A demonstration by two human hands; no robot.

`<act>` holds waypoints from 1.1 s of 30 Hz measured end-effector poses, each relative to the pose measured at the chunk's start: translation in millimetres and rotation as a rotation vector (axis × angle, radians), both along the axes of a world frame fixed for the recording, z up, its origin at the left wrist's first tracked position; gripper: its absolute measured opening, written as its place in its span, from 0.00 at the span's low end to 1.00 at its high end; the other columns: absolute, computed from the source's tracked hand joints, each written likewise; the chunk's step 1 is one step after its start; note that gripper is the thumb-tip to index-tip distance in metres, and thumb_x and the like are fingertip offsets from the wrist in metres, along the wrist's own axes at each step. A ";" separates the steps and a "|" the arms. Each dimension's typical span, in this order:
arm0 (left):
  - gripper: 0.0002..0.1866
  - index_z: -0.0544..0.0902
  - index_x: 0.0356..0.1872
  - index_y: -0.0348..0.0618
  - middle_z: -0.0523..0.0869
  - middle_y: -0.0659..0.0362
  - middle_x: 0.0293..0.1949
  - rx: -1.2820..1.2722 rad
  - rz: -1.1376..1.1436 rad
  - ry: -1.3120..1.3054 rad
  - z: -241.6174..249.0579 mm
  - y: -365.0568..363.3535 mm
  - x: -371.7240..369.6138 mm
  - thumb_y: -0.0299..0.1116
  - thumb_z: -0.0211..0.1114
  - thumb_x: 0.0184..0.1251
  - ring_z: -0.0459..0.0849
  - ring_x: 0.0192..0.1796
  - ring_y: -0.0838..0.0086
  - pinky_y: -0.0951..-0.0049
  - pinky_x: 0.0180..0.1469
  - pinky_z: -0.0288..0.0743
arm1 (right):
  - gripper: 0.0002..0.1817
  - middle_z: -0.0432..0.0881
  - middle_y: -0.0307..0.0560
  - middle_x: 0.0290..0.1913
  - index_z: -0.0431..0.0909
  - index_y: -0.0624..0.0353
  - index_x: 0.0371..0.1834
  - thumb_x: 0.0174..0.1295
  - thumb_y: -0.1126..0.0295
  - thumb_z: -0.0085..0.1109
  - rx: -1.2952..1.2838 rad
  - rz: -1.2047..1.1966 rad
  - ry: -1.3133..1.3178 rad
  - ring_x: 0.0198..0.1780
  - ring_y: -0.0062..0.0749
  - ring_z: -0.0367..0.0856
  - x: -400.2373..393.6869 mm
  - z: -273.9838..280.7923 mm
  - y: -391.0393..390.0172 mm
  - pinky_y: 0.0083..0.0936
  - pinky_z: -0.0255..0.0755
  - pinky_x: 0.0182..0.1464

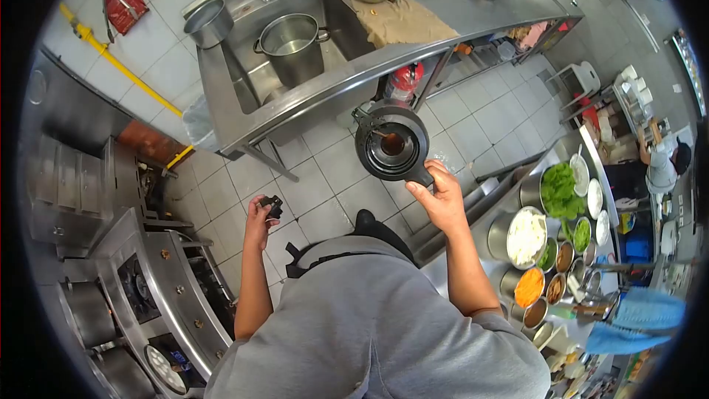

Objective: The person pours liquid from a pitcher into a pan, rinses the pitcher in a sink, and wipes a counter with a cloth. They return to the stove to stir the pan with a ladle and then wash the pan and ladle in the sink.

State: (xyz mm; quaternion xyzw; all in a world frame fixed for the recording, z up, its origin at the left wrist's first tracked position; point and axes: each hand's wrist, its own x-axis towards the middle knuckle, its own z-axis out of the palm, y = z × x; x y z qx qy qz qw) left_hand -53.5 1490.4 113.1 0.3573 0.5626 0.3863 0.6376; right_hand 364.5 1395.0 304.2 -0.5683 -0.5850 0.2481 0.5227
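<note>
My right hand (447, 203) grips the handle of a dark blender jar (369, 155), held out over the floor in front of me. From above, its round opening shows concentric rings with something reddish-brown deep inside. Lower and to the left, my left hand (257, 225) has its fingers closed around a small black knobbed part (274, 207); its exact kind is not clear. The two hands are well apart.
Ahead is a steel sink (340, 18) with a large pot (295, 44). A red fire extinguisher (404, 80) stands below the counter. Stoves (173, 273) line my left; a prep counter with lettuce (563, 191) and several food containers is at right. A person (668, 170) stands far right.
</note>
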 end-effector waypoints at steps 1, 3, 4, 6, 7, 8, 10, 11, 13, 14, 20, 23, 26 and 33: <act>0.22 0.68 0.61 0.53 0.77 0.57 0.52 0.022 -0.016 -0.018 8.4 5.2 10.9 0.36 0.59 0.67 0.82 0.44 0.71 0.72 0.38 0.79 | 0.17 0.78 0.51 0.34 0.76 0.69 0.31 0.51 0.68 0.74 0.001 0.011 -0.029 0.43 0.43 0.76 10.5 3.1 14.7 0.34 0.70 0.50; 0.22 0.68 0.61 0.53 0.77 0.58 0.53 0.025 -0.028 -0.026 27.8 22.0 26.2 0.34 0.58 0.67 0.82 0.46 0.71 0.71 0.39 0.79 | 0.17 0.78 0.51 0.34 0.75 0.69 0.30 0.50 0.68 0.74 -0.001 0.022 -0.055 0.43 0.43 0.76 21.9 8.1 38.6 0.34 0.71 0.51; 0.22 0.68 0.61 0.53 0.77 0.58 0.53 0.055 -0.023 -0.035 36.6 34.5 33.9 0.34 0.58 0.66 0.82 0.46 0.71 0.72 0.39 0.79 | 0.17 0.78 0.51 0.33 0.75 0.68 0.30 0.49 0.68 0.74 0.040 0.021 -0.090 0.43 0.44 0.76 26.1 11.4 51.6 0.35 0.71 0.51; 0.23 0.68 0.61 0.53 0.77 0.58 0.53 0.082 -0.026 -0.048 51.1 61.9 44.6 0.34 0.59 0.65 0.82 0.46 0.71 0.72 0.39 0.80 | 0.18 0.78 0.51 0.33 0.73 0.68 0.28 0.47 0.69 0.76 0.085 0.009 -0.139 0.43 0.45 0.76 30.4 19.8 75.8 0.36 0.71 0.51; 0.23 0.68 0.61 0.52 0.77 0.58 0.53 0.102 -0.031 -0.083 57.9 75.8 47.3 0.35 0.60 0.65 0.82 0.47 0.71 0.72 0.39 0.80 | 0.18 0.78 0.51 0.33 0.73 0.68 0.28 0.47 0.69 0.76 0.082 0.003 -0.141 0.43 0.45 0.76 31.9 24.1 87.2 0.36 0.71 0.51; 0.24 0.69 0.61 0.52 0.77 0.58 0.53 0.119 -0.034 -0.117 61.4 90.1 48.9 0.35 0.60 0.64 0.82 0.47 0.71 0.72 0.39 0.80 | 0.18 0.78 0.51 0.33 0.73 0.68 0.28 0.47 0.69 0.76 0.097 0.019 -0.153 0.43 0.45 0.77 32.8 26.4 100.6 0.36 0.71 0.51; 0.24 0.69 0.61 0.52 0.77 0.58 0.53 0.144 -0.045 -0.137 63.0 118.6 49.9 0.35 0.61 0.63 0.82 0.47 0.71 0.72 0.40 0.80 | 0.18 0.78 0.51 0.34 0.74 0.68 0.28 0.46 0.69 0.76 0.109 0.035 -0.166 0.43 0.45 0.77 33.4 28.7 127.9 0.37 0.71 0.51; 0.24 0.69 0.61 0.52 0.77 0.58 0.53 0.176 -0.055 -0.158 63.7 134.1 50.8 0.36 0.61 0.63 0.82 0.47 0.71 0.71 0.40 0.80 | 0.18 0.78 0.51 0.34 0.74 0.68 0.28 0.46 0.68 0.76 0.121 0.046 -0.176 0.43 0.45 0.77 33.4 29.2 141.8 0.37 0.71 0.51; 0.25 0.69 0.61 0.51 0.77 0.57 0.52 0.194 -0.070 -0.176 63.8 162.0 49.5 0.36 0.62 0.62 0.82 0.47 0.71 0.71 0.41 0.80 | 0.18 0.79 0.51 0.34 0.75 0.67 0.28 0.46 0.68 0.76 0.131 0.056 -0.192 0.43 0.45 0.77 28.5 27.5 166.1 0.37 0.71 0.51; 0.25 0.68 0.61 0.51 0.77 0.57 0.52 0.214 -0.081 -0.164 63.8 175.7 45.6 0.35 0.61 0.62 0.82 0.48 0.70 0.70 0.42 0.80 | 0.18 0.79 0.51 0.35 0.76 0.67 0.28 0.46 0.68 0.76 0.150 0.051 -0.197 0.43 0.45 0.77 24.1 28.8 178.5 0.37 0.71 0.51; 0.27 0.67 0.60 0.50 0.77 0.60 0.52 0.272 0.036 -0.198 58.7 247.1 22.8 0.28 0.64 0.59 0.78 0.51 0.76 0.75 0.47 0.77 | 0.18 0.80 0.53 0.36 0.76 0.67 0.30 0.47 0.67 0.76 0.126 0.133 -0.226 0.43 0.45 0.78 -2.9 41.3 269.3 0.36 0.71 0.50; 0.27 0.65 0.57 0.49 0.75 0.58 0.55 0.394 0.062 -0.101 45.5 283.7 -0.8 0.22 0.64 0.57 0.76 0.55 0.74 0.73 0.53 0.75 | 0.18 0.80 0.53 0.36 0.76 0.67 0.30 0.48 0.67 0.76 0.097 0.184 -0.200 0.43 0.44 0.78 -16.6 36.4 308.7 0.35 0.71 0.50; 0.28 0.63 0.52 0.49 0.73 0.54 0.57 0.496 0.132 0.030 39.3 295.6 -15.8 0.16 0.65 0.52 0.74 0.59 0.70 0.69 0.59 0.73 | 0.17 0.80 0.53 0.36 0.76 0.68 0.30 0.49 0.67 0.75 0.021 0.259 -0.106 0.42 0.44 0.78 -28.4 17.0 340.1 0.34 0.71 0.50; 0.33 0.62 0.53 0.47 0.70 0.48 0.60 0.647 0.307 0.268 16.8 283.5 -23.8 0.13 0.68 0.47 0.70 0.65 0.64 0.64 0.66 0.68 | 0.17 0.80 0.51 0.36 0.75 0.69 0.30 0.50 0.68 0.74 -0.001 0.514 -0.116 0.44 0.43 0.77 -54.5 2.8 423.7 0.34 0.71 0.50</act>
